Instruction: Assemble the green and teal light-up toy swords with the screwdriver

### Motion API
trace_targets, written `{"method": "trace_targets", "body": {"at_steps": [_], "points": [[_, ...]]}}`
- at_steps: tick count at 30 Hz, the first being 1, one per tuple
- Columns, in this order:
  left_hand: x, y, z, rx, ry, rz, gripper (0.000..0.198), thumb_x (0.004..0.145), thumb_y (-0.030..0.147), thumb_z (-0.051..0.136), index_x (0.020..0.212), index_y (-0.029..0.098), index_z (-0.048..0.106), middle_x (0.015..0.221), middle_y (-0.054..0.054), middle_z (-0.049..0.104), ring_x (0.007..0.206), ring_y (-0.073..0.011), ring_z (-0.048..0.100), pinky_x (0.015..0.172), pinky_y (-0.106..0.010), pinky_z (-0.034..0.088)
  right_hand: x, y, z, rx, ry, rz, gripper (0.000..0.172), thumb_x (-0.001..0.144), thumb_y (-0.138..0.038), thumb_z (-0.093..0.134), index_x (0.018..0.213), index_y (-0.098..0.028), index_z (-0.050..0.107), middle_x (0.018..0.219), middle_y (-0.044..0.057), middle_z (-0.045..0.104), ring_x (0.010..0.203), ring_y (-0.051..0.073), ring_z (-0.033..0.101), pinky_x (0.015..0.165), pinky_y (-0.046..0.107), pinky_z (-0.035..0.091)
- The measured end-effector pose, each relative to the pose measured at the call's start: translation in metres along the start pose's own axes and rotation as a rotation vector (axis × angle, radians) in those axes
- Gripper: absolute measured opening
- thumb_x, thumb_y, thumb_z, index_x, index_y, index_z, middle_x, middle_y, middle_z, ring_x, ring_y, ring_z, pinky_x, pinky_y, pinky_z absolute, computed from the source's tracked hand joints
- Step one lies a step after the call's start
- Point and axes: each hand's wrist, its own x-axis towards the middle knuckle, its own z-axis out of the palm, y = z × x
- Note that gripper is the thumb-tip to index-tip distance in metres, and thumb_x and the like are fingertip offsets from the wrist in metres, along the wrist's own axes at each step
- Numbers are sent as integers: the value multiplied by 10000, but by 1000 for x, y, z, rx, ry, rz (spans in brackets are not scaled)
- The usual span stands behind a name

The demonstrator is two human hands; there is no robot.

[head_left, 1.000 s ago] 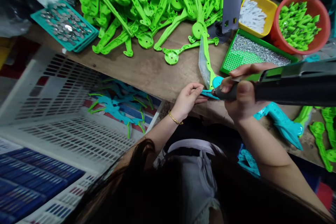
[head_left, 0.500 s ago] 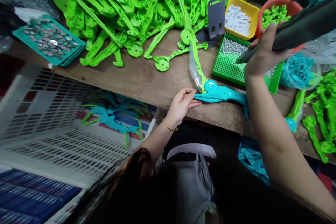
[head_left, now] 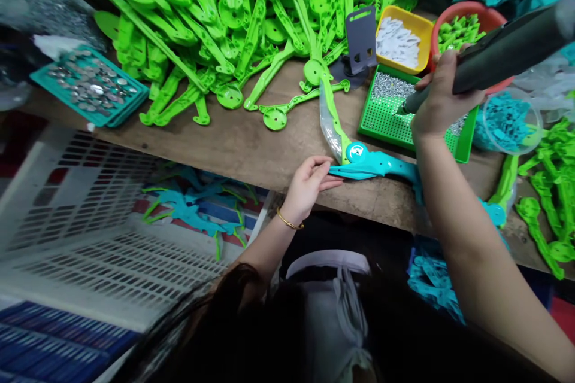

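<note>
My left hand [head_left: 311, 182] pinches the pointed left end of a blue plastic part [head_left: 372, 166] near the front edge of the bench. A round joint on that part meets a green plastic arm [head_left: 331, 109] with a clear film-like piece along its side. My right hand [head_left: 438, 102] is wrapped round a dark electric screwdriver [head_left: 498, 54]. The driver's tip points down into a green perforated tray [head_left: 386, 116] of small silver screws [head_left: 392, 85]. My right forearm hides the right end of the blue part.
Green plastic parts [head_left: 251, 18] are heaped at the back. A yellow box [head_left: 424, 30], red bowl [head_left: 494, 15] and clear tub [head_left: 532, 137] hold small pieces. Far left sits a teal tray [head_left: 58, 75] of metal discs. A white crate [head_left: 103, 233] stands below the bench edge.
The view has shifted slightly. Both hands keep their grips, and the screwdriver's tip stays at the screw tray. The blue part's round joint looks brighter in the light.
</note>
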Motion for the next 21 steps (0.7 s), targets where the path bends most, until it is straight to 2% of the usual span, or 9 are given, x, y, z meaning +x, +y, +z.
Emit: {"method": "trace_targets", "body": {"at_steps": [2, 6, 8, 10, 12, 14, 17, 21], "points": [[1, 0, 0, -5, -3, -1, 247, 828, 342, 666, 955, 167, 547, 758, -7, 684, 704, -152, 718, 768, -331, 605, 2, -24, 1, 69, 44, -30, 375, 790, -482, 690, 956, -213, 487, 730, -36, 604, 419, 31, 464, 384, 228, 368], [0, 0, 1, -31, 1, -5, 219, 828, 314, 666, 935, 166, 547, 763, -2, 684, 703, -150, 720, 749, -315, 605, -19, -89, -2, 269, -56, -1, 48, 874, -216, 598, 895, -185, 568, 720, -42, 629, 426, 36, 508, 389, 189, 352], [0, 1, 1, -48, 2, -7, 212, 825, 307, 672, 924, 169, 545, 755, 8, 681, 687, -145, 717, 747, -317, 606, -41, -114, -7, 333, -170, 22, 77, 870, -221, 586, 946, -220, 597, 761, -57, 634, 422, 36, 502, 367, 187, 351], [0, 1, 1, -57, -2, -3, 224, 822, 317, 681, 925, 170, 545, 738, 16, 673, 666, -140, 712, 741, -315, 605, -66, -129, -13, 344, -323, 65, 150, 856, -302, 620, 1004, -288, 603, 818, -68, 631, 431, 44, 503, 367, 206, 403], [0, 0, 1, -60, -15, 6, 242, 820, 333, 688, 933, 170, 549, 731, 16, 668, 668, -141, 711, 736, -311, 602, -85, -135, -18, 331, -458, 83, 226, 838, -370, 653, 1051, -344, 581, 855, -69, 629, 455, 57, 521, 394, 225, 460], [0, -1, 0, -66, -30, 13, 251, 821, 342, 692, 936, 169, 551, 742, 10, 668, 680, -144, 711, 739, -314, 600, -97, -135, -22, 327, -540, 62, 277, 835, -386, 659, 1088, -362, 549, 876, -65, 630, 481, 66, 544, 425, 233, 490], [1, -3, 0, -82, -48, 21, 235, 827, 334, 687, 924, 167, 553, 750, 4, 667, 682, -143, 707, 742, -320, 596, -103, -132, -24, 328, -590, 50, 297, 837, -364, 656, 1103, -341, 527, 904, -59, 624, 499, 68, 558, 451, 234, 501], [1, -2, 0, -103, -47, 17, 190, 837, 303, 672, 908, 167, 560, 728, 11, 665, 669, -137, 700, 722, -305, 595, -108, -125, -28, 279, -613, 118, 297, 845, -389, 635, 1104, -342, 497, 907, -41, 611, 530, 89, 568, 464, 246, 494]]}}
